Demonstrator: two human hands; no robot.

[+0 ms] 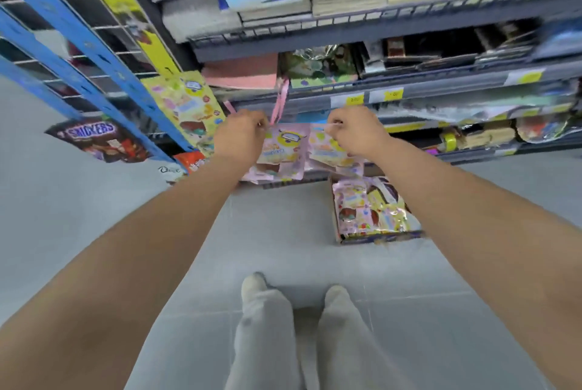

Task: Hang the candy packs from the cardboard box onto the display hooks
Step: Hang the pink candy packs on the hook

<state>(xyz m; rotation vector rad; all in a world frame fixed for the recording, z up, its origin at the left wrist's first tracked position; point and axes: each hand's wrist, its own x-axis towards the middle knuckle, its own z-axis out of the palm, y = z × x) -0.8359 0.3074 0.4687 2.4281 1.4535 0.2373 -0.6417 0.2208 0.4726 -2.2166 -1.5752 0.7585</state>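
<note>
Both arms reach forward at mid height. My left hand [241,134] pinches the top corner of a pink candy pack [283,150]. My right hand [352,131] pinches the top of a second pink candy pack [330,150] right beside the first. The two packs hang side by side in front of the lower shelf; more pink packs show beneath them. The cardboard box [378,236] lies on the floor below my right forearm, with several pink and yellow packs inside. A yellow candy pack [189,106] hangs at the left on the wire display. The hooks are too blurred to make out.
A blue-framed wire rack [78,40] runs along the left with a Snickers bag [97,140] hanging low. Grey shelves [378,27] ahead hold stacked notebooks and stationery. A pink ribbon [280,103] dangles between my hands. My legs and feet [293,311] stand on grey floor tiles.
</note>
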